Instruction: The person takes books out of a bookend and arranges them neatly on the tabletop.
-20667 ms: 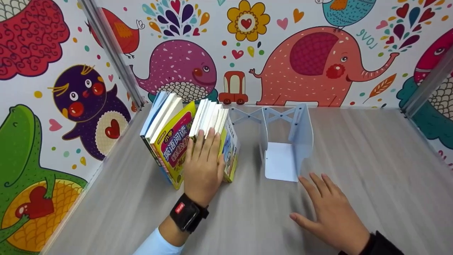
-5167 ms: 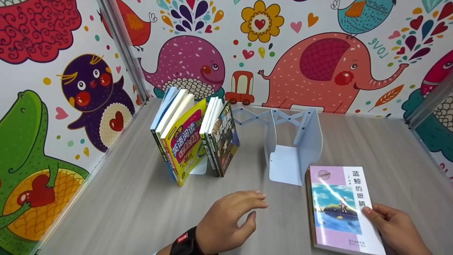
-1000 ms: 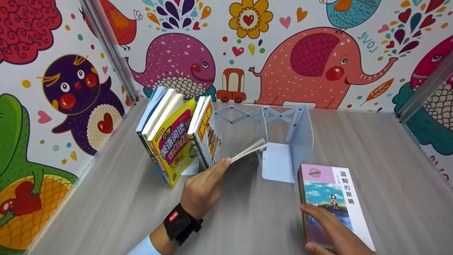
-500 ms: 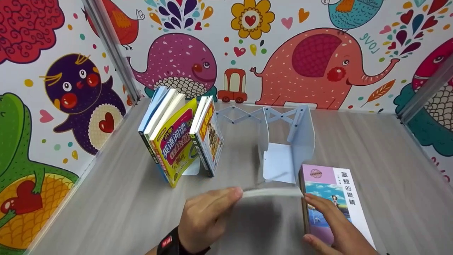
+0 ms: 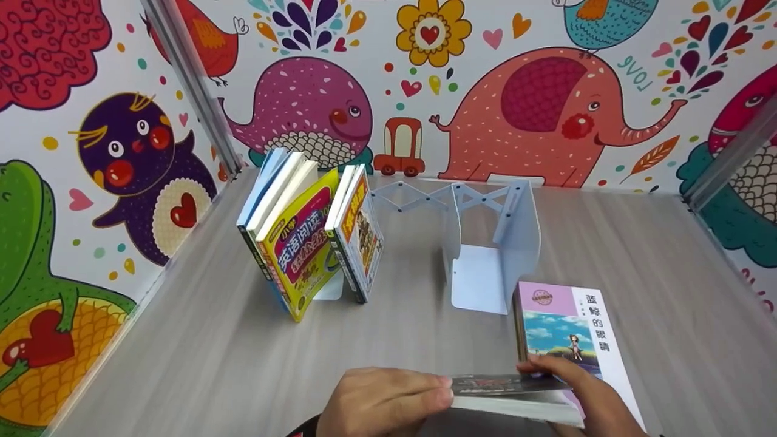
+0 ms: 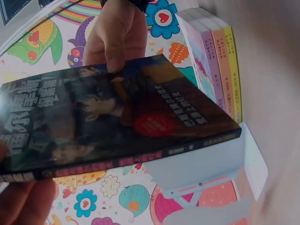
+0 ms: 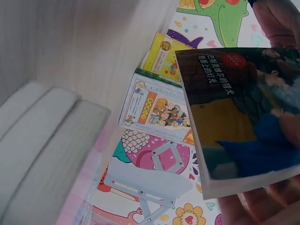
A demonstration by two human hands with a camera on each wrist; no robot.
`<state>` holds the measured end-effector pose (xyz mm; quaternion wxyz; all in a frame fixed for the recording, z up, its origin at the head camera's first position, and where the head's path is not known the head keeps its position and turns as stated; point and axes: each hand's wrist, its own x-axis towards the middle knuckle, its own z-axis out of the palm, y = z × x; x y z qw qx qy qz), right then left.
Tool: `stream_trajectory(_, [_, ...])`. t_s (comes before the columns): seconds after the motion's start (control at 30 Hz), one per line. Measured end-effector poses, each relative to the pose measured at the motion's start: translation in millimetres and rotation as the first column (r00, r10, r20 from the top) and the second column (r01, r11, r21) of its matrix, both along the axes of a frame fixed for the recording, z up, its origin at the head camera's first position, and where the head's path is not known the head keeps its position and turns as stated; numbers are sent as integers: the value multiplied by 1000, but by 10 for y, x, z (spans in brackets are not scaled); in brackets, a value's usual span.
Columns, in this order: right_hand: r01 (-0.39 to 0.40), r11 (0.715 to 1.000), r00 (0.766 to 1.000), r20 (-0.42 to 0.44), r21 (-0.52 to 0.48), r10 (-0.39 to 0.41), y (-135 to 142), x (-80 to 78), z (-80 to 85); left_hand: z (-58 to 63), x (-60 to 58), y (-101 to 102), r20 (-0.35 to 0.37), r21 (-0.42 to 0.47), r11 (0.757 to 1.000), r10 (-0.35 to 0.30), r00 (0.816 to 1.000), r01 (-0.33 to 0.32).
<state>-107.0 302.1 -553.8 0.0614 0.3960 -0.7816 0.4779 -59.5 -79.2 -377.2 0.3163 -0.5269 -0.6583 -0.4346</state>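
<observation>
Both hands hold a thin paperback book (image 5: 510, 388) low in front of the person, tilted nearly edge-on in the head view. My left hand (image 5: 382, 400) pinches its left end. My right hand (image 5: 592, 394) grips the other end, its thumb on the dark cover (image 6: 108, 117) and its fingers under the book in the right wrist view. Just behind the right hand lies a book stack (image 5: 558, 318) with a lilac and white cover on top; lilac, orange and yellow spines (image 6: 220, 65) show in the left wrist view.
A pale blue expanding bookend (image 5: 479, 279) stands at the middle, its scissor links stretching left. At its left end lean upright books, including a yellow one (image 5: 300, 252) and a thin comic-style one (image 5: 361, 237). Cartoon-printed walls (image 5: 516, 109) bound the grey table (image 5: 243, 364).
The left hand has drawn the book from between the standing books and the bookend toward the person. The right hand has moved from the stack's edge and taken hold of the book's other end.
</observation>
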Motion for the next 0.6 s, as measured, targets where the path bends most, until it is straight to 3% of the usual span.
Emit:
stream_trajectory(0.03, [122, 991, 986, -121, 47, -115, -160, 226, 334, -10, 8, 6, 32, 5, 1000, -13, 999, 13])
stream_trajectory(0.07, [223, 973, 969, -126, 66, -213, -341, 457, 697, -22, 12, 13, 63, 9, 1000, -25, 998, 24])
stream_trajectory(0.13, [273, 962, 936, -236, 14, -262, -581, 575, 1122, -48, 2, 30, 106, 7, 999, -37, 994, 36])
stream_trajectory(0.17, [292, 956, 921, -264, -19, -286, -652, 604, 1256, -60, -11, 41, 112, 1, 999, -37, 993, 37])
stream_trajectory(0.2, [324, 945, 904, -283, -35, -321, -673, 617, 1311, -73, -27, 53, 115, -6, 999, -36, 993, 37])
stream_trajectory(0.27, [325, 940, 897, -284, -100, -340, -665, 615, 1351, -100, -70, 72, 97, -32, 999, -16, 995, 20])
stream_trajectory(0.33, [354, 926, 899, -226, -132, -376, -599, 620, 1331, -132, -117, 78, 36, -52, 998, 30, 999, -28])
stream_trajectory(0.4, [435, 889, 880, -139, -146, -454, -502, 623, 1276, -161, -158, 75, -17, -59, 994, 88, 996, -89])
stream_trajectory(0.43, [501, 856, 855, -81, -127, -512, -454, 631, 1262, -176, -174, 70, -33, -60, 991, 118, 992, -120])
stream_trajectory(0.5, [646, 762, 764, 43, -51, -644, -354, 646, 1241, -203, -200, 53, -48, -55, 984, 169, 984, -172])
stream_trajectory(0.6, [782, 602, 572, 201, 160, -796, -175, 618, 1242, -235, -215, 29, 22, -68, 977, 203, 979, -201])
